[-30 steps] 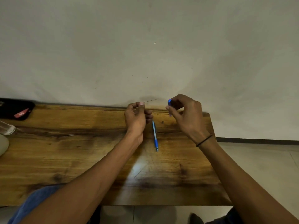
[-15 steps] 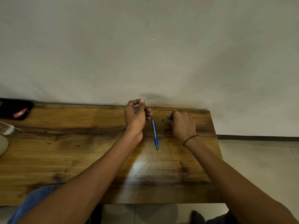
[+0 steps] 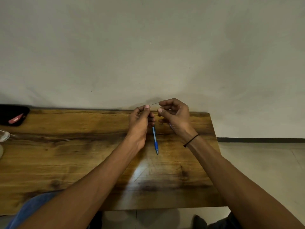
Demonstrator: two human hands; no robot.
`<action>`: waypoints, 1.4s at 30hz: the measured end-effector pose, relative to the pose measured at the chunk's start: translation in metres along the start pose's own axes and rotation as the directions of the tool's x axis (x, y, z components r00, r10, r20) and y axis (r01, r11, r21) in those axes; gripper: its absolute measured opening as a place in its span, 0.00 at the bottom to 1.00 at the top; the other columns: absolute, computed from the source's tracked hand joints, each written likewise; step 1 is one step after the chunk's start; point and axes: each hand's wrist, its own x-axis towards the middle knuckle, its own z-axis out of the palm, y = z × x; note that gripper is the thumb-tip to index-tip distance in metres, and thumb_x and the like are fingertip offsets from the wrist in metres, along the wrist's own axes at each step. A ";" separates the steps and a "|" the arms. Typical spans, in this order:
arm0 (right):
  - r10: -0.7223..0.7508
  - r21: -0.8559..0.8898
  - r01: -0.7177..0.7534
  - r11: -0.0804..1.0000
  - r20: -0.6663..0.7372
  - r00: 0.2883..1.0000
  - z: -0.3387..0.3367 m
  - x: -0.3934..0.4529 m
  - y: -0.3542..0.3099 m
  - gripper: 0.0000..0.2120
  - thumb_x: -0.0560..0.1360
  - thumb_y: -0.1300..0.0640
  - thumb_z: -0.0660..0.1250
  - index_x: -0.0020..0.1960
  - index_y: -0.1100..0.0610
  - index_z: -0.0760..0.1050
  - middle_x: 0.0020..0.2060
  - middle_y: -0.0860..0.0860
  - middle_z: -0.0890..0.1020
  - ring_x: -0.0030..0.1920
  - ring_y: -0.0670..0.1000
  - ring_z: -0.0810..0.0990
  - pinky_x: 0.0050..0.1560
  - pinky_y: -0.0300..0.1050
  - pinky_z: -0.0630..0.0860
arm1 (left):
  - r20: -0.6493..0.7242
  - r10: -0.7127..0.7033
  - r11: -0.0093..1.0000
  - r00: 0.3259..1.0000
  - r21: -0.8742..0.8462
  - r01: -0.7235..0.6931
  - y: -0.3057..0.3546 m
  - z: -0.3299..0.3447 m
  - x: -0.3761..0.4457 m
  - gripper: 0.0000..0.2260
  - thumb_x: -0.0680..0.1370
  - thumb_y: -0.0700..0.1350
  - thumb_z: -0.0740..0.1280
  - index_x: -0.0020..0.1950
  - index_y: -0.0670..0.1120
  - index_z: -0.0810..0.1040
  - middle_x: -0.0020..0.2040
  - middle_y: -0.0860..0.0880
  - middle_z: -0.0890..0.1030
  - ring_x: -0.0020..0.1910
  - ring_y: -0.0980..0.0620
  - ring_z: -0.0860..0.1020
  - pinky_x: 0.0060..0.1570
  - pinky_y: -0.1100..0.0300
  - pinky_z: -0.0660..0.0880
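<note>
My left hand (image 3: 142, 119) is raised over the back of the wooden table (image 3: 82, 162) and pinches a thin dark rod (image 3: 154, 104), like a pen refill, between thumb and forefinger. The rod points right and slightly up. My right hand (image 3: 175, 116) is lifted beside it with curled fingers; its forefinger meets the rod's free end and the thumb sits just below. A blue pen barrel (image 3: 155, 141) lies on the table between my wrists, tip toward me. The small blue piece seen earlier is hidden.
A black pouch with a red tag (image 3: 12, 116) lies at the table's back left corner. A clear container (image 3: 4, 136) pokes in at the left edge. The wall stands right behind the table, and tiled floor (image 3: 264, 171) lies to the right.
My right hand went down to the table with the small blue piece, then rose without it to the rod's free end. My left hand kept holding the rod.
</note>
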 end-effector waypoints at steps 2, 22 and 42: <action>0.028 0.117 -0.030 0.993 0.022 0.999 0.005 -0.002 -0.002 0.09 0.77 0.67 0.75 0.57 0.63 0.82 0.46 0.58 0.84 0.44 0.52 0.87 0.41 0.48 0.86 | 0.024 -0.018 1.000 1.000 -0.023 0.019 -0.001 0.000 0.000 0.04 0.85 0.46 0.68 0.54 0.47 0.80 0.33 0.53 0.81 0.31 0.58 0.79 0.34 0.64 0.77; 0.105 0.282 -0.079 0.956 -0.078 0.991 0.005 0.001 -0.009 0.06 0.78 0.64 0.74 0.53 0.66 0.81 0.47 0.62 0.84 0.46 0.53 0.86 0.41 0.44 0.84 | 0.097 0.106 0.805 0.990 0.576 -0.143 0.021 -0.018 0.015 0.14 0.84 0.58 0.65 0.57 0.49 0.81 0.43 0.50 0.85 0.42 0.52 0.84 0.41 0.56 0.80; 0.066 0.208 -0.054 0.977 -0.052 0.996 0.003 0.002 -0.017 0.04 0.80 0.66 0.71 0.53 0.67 0.78 0.48 0.63 0.86 0.47 0.57 0.89 0.43 0.50 0.86 | 0.127 0.201 0.140 0.971 0.978 -0.157 0.008 -0.038 0.020 0.08 0.79 0.49 0.75 0.56 0.48 0.83 0.52 0.50 0.85 0.51 0.50 0.83 0.50 0.51 0.80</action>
